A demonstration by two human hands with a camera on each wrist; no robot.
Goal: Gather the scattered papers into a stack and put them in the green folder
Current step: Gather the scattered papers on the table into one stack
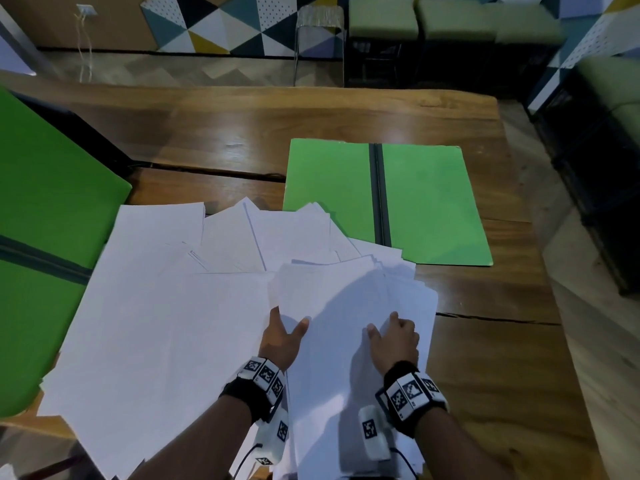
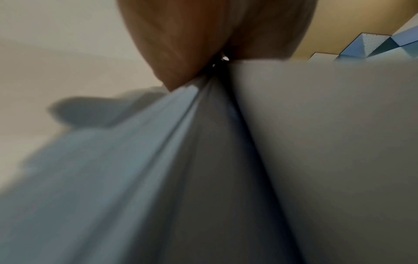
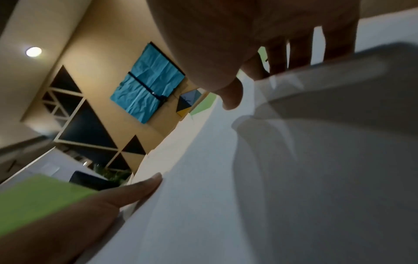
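Both wrists framed a gathered stack (image 1: 353,327): the left hand (image 1: 282,337) pinched its edge, and the right hand (image 1: 394,336) curled over its top sheets. Gathering was unfinished, with loose papers (image 1: 166,299) fanned toward 10 o'clock. Next, sweep them in, then carry everything to the open green folder (image 1: 429,202) at 1 o'clock.

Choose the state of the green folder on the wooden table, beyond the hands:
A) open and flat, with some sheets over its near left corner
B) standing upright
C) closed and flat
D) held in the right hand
A: the green folder lies open, dark spine showing, and scattered papers overlap its near left corner.
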